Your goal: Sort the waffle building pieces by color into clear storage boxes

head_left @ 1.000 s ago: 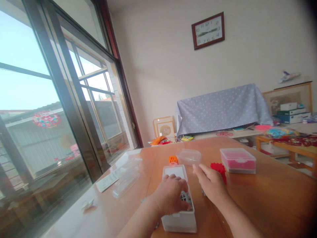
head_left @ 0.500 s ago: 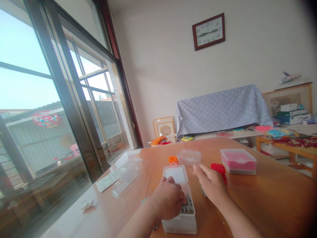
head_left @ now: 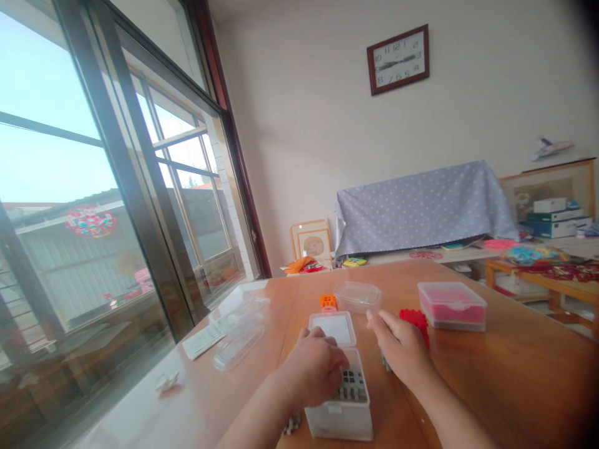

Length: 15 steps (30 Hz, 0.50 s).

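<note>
My left hand (head_left: 314, 366) reaches into an open translucent plastic box (head_left: 339, 424), its fingers curled down against a grey building block (head_left: 350, 381) with square holes. Its fingertips are partly hidden. A hinged lid (head_left: 333, 328) lies back from the far side of this box. To the right, my right hand (head_left: 400, 343) is closed, thumb uppermost, around a grey building block (head_left: 385, 363) that shows only a little beneath the fingers. Just behind that hand is a red block piece (head_left: 414, 319). Several small grey pieces (head_left: 291, 425) lie left of the box.
Farther back stand an orange block cube (head_left: 328, 302) and a clear container (head_left: 358, 296). At right sits a lidded box with pink contents (head_left: 452, 305). Clear lids (head_left: 238, 347), a paper sheet (head_left: 204, 340) and white scraps (head_left: 167, 381) lie at left on the wooden table (head_left: 505, 380), near a window.
My left hand has shifted slightly up and left over the box, so more of the holed grey block shows. My right hand stays nearly still; the view has shifted slightly.
</note>
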Motion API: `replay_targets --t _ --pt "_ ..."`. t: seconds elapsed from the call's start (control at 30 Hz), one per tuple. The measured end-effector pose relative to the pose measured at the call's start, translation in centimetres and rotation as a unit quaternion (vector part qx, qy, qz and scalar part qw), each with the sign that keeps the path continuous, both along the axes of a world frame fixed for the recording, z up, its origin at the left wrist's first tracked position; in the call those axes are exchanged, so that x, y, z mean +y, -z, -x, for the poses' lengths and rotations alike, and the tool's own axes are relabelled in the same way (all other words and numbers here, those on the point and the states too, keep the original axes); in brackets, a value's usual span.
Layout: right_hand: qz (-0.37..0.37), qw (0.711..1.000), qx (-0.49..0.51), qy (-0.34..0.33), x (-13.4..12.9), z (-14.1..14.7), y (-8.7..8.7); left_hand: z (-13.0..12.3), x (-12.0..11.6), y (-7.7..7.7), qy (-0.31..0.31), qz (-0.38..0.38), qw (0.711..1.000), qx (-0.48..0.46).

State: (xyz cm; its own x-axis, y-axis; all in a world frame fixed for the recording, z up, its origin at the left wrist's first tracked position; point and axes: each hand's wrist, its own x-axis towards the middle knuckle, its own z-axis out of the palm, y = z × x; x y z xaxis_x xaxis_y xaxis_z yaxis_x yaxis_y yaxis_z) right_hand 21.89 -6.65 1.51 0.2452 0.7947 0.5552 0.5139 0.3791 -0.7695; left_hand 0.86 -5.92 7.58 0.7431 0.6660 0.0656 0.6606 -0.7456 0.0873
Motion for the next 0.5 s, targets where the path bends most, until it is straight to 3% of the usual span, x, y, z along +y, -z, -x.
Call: replay_targets --t 0.2,0.37,0.5 --pt "0.014 1.0 -0.004 0.005 0.4 -0.1 0.5 5.0 0.8 -1.6 -0.068 0.003 0.994 -0.09" --pt "0.028 1.0 0.002 0.001 1.0 -0.2 1.3 9.3 0.8 -1.2 -0.121 0.052 0.987 -0.094" --pt "0.04 0.999 -0.004 0.005 0.9 -0.2 1.3 10.9 -0.1 -0.6 -0.132 0.084 0.985 -0.077"
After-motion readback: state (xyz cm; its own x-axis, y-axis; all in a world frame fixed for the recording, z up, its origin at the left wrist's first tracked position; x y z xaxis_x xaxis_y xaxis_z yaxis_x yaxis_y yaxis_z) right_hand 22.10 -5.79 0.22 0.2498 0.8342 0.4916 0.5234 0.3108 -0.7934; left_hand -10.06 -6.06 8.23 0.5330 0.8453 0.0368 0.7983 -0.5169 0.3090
